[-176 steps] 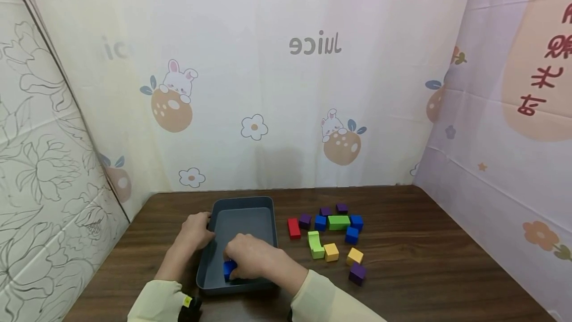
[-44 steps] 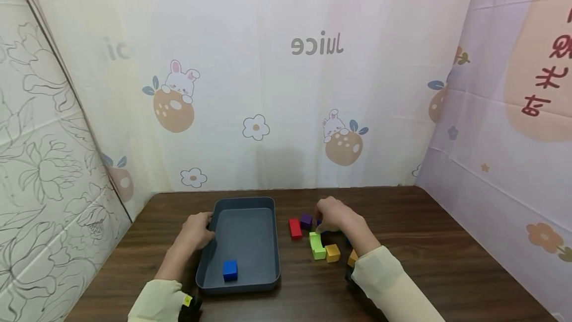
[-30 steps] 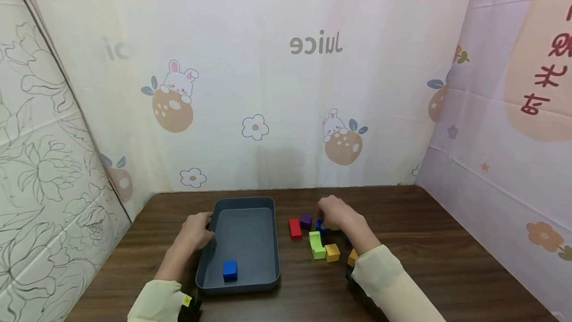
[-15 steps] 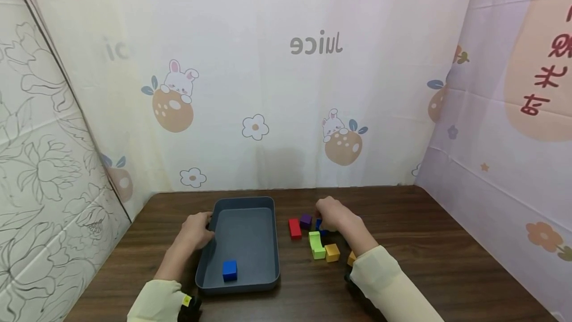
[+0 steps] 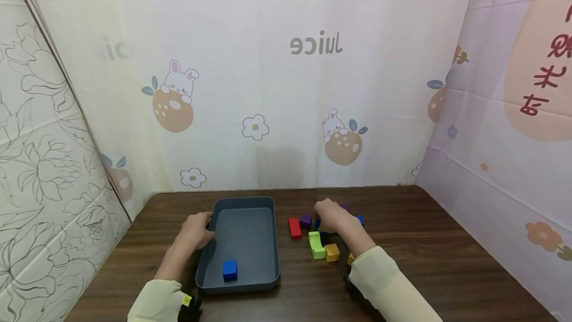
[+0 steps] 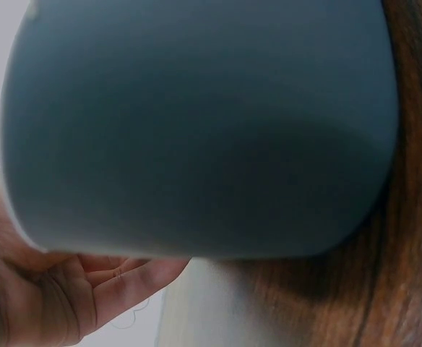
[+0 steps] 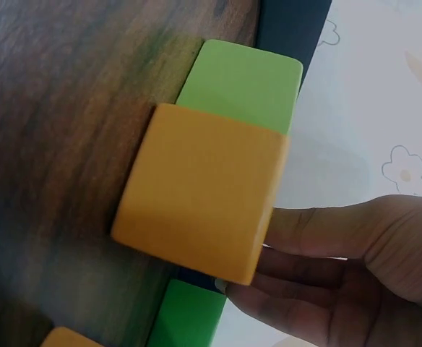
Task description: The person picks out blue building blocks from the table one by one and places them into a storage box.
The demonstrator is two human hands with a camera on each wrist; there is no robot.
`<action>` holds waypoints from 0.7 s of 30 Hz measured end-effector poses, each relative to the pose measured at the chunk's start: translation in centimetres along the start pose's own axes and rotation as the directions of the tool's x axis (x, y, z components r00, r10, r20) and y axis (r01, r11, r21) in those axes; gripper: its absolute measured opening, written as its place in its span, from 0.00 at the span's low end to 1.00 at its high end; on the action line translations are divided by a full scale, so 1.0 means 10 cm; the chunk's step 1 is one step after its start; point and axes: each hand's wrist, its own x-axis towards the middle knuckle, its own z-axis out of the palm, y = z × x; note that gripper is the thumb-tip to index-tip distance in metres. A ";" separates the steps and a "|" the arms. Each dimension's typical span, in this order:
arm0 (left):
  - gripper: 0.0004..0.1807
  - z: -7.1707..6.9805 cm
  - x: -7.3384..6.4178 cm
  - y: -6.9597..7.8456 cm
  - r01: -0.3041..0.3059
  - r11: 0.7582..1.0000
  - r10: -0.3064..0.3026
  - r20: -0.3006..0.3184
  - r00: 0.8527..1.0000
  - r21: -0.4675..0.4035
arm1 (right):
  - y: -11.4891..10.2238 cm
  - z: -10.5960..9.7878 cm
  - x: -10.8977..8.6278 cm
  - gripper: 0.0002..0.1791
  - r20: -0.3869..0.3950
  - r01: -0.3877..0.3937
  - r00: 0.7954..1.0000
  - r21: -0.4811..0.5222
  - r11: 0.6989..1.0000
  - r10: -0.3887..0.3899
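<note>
In the head view my left hand (image 5: 194,232) holds the left rim of a dark grey rectangular tray (image 5: 274,242). The left wrist view has the tray's wall (image 6: 196,130) in front of that hand's fingers (image 6: 135,293). A blue cube (image 5: 230,270) sits near the tray's front left corner. Right of the tray, my right hand (image 5: 339,220) is low among wooden blocks, its fingers at a blue block (image 5: 318,224) that they mostly cover. In the right wrist view, thumb and fingers come together behind a yellow block (image 7: 204,191), which hides most of what they grip.
Around the right hand lie a red block (image 5: 295,228), a purple cube (image 5: 306,221), a light green curved block (image 5: 317,245), a yellow cube (image 5: 332,253) and another blue block (image 5: 360,220). A green block (image 7: 186,314) shows in the right wrist view. Patterned curtains enclose the wooden table (image 5: 429,252).
Earlier the right hand was inside the tray on the blue cube; it let go and moved right to the loose blocks. Lately it has shifted slightly leftward. The left hand has stayed still.
</note>
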 end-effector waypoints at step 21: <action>0.32 -0.01 -0.02 0.01 0.009 1.000 -0.009 0.000 1.000 -0.012 | -0.02 -0.01 -0.02 0.15 0.021 -0.002 1.000 0.009 1.000 0.002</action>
